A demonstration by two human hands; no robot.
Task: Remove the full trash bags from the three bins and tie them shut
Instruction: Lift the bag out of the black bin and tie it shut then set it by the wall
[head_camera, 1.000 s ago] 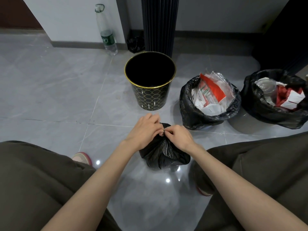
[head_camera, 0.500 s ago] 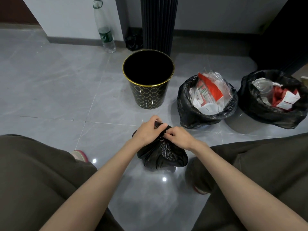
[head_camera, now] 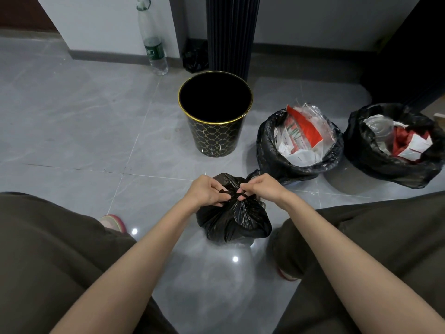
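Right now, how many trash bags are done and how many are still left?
None fully tied yet. One bin is empty, and its black bag sits on the floor while the left hand and right hand knot its top. The middle bag and the right bag still gape open, unlifted.

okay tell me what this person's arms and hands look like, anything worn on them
Both forearms are bare: no sleeves reach into view. The left hand and right hand wear no gloves, and no rings, watch or bracelet show on the wrists. Fingernails look short and unpainted, as far as can be told. Dark olive-brown trousers cover the legs beside the arms.
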